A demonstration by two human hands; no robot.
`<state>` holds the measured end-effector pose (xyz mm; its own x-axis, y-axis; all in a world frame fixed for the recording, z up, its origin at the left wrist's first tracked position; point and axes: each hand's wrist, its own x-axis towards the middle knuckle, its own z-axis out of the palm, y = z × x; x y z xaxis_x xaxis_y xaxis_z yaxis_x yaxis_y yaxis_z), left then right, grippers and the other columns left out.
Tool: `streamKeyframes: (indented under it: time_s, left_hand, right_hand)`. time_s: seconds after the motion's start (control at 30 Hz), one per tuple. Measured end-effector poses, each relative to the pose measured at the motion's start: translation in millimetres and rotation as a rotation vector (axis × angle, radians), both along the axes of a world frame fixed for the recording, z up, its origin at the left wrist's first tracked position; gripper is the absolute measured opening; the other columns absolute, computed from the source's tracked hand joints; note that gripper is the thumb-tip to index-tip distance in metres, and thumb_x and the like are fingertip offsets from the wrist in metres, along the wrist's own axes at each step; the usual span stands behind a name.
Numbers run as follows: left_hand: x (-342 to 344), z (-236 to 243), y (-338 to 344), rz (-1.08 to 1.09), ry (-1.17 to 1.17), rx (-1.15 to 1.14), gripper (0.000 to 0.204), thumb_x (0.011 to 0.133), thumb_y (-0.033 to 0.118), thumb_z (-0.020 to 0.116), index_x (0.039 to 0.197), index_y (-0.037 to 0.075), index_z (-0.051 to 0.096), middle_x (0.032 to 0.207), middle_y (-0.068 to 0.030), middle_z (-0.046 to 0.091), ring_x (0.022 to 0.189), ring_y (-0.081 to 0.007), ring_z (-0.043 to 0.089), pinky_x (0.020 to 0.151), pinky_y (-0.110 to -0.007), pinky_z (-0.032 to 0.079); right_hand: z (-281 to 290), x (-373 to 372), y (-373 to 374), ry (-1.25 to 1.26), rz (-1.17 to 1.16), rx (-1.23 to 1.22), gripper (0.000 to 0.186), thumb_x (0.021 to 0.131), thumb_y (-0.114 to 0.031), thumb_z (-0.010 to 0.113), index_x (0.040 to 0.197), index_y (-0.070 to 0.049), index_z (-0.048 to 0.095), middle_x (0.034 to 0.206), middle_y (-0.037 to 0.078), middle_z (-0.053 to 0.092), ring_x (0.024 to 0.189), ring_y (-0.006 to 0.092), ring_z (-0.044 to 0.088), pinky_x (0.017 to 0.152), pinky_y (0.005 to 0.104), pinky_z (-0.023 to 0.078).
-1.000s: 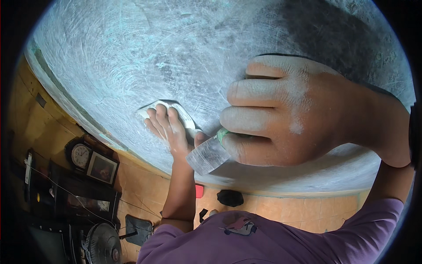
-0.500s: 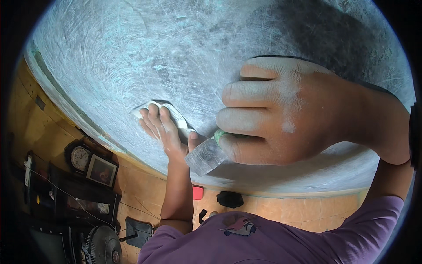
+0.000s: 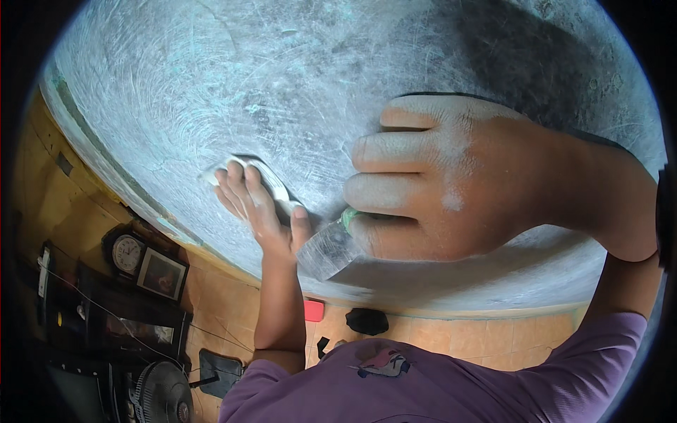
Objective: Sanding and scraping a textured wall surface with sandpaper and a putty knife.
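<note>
Reaching overhead, the person works against a scuffed grey ceiling [image 3: 211, 92] streaked with pale swirls. The left hand [image 3: 257, 204] lies nearly flat on that surface, fingers stretched out and together, pressing a small whitish pad [image 3: 271, 185] against it. The pad looks like folded abrasive paper or cloth, though I cannot tell which; it seems thin, light and pliable, so it would likely follow the palm and bend with it. Pinning it under the fingertips and the heel of the palm looks the sensible hold, since a loose sheet could slip sideways on a dusty surface.

The right hand [image 3: 451, 187], close to the camera and dusted white over the knuckles, is curled tight around a clear plastic bottle [image 3: 331, 250] with a green part [image 3: 349, 215] near the fingers. The bottle points down and to the left, its end almost touching the left thumb. It appears light and thin-walled, likely to dent if squeezed hard and possibly slick with dust, so a wrap around its middle suits it.

Below, a purple shirt [image 3: 437, 388] fills the lower edge. On the orange wall [image 3: 226, 289] hang a round clock [image 3: 127, 252] and a framed picture [image 3: 162, 273], with a fan [image 3: 162, 398] near the bottom.
</note>
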<state>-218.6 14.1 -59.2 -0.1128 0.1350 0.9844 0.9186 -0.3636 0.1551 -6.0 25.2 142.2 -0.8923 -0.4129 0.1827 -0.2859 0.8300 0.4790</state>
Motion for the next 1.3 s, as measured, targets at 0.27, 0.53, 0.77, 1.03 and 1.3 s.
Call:
streamKeyframes:
  time_s: [0.27, 0.53, 0.77, 1.03, 1.3]
  left_hand:
    - [-1.1, 8.3, 1.4, -0.038, -0.015, 0.0, 0.074, 0.087, 0.043, 0.045, 0.142, -0.004, 0.027, 0.148, -0.0247, 0.023, 0.139, -0.044, 0.012, 0.108, -0.056, 0.002]
    - [-4.0, -2.5, -2.1, -0.02, -0.01, -0.01, 0.075, 0.086, 0.043, 0.046, 0.14, -0.006, 0.029, 0.147, -0.0266, 0.024, 0.138, -0.0444, 0.013, 0.108, -0.058, 0.001]
    - [1.1, -1.4, -2.1, -0.047, -0.045, -0.003, 0.074, 0.085, 0.041, 0.047, 0.14, -0.005, 0.029, 0.147, -0.0258, 0.024, 0.138, -0.0454, 0.012, 0.108, -0.058, 0.002]
    - [-4.8, 10.0, -3.9, -0.022, -0.035, -0.035, 0.076, 0.085, 0.039, 0.047, 0.142, -0.005, 0.025, 0.148, -0.0266, 0.021, 0.139, -0.0445, 0.012, 0.108, -0.057, 0.001]
    - [29.5, 19.7, -18.3, -0.182, -0.448, -0.176, 0.076, 0.09, 0.048, 0.043, 0.142, -0.005, 0.026, 0.148, -0.0269, 0.022, 0.139, -0.0448, 0.011, 0.108, -0.057, 0.0]
  right_hand:
    - [-1.6, 2.0, 1.6, 0.009, -0.013, 0.03, 0.014, 0.061, -0.019, 0.063, 0.07, -0.01, 0.057, 0.071, 0.0, 0.046, 0.069, 0.0148, 0.051, 0.057, 0.0287, 0.04]
    - [5.9, 2.0, -0.7, 0.012, 0.006, 0.014, 0.014, 0.063, -0.02, 0.063, 0.072, -0.009, 0.058, 0.074, 0.0, 0.051, 0.071, 0.0156, 0.052, 0.058, 0.0284, 0.04]
    - [12.1, 5.9, -3.8, 0.001, -0.069, 0.039, 0.009, 0.065, -0.016, 0.064, 0.07, -0.01, 0.061, 0.075, -0.001, 0.053, 0.071, 0.0153, 0.053, 0.059, 0.0286, 0.041]
    - [5.9, 4.0, 0.3, 0.004, -0.042, 0.036, 0.009, 0.066, -0.016, 0.064, 0.072, -0.01, 0.062, 0.076, 0.0, 0.053, 0.07, 0.015, 0.053, 0.058, 0.0291, 0.04]
    - [12.2, 5.4, -0.6, -0.028, -0.068, 0.076, 0.011, 0.066, -0.016, 0.063, 0.076, -0.01, 0.062, 0.077, 0.0, 0.054, 0.071, 0.0152, 0.054, 0.059, 0.0292, 0.041]
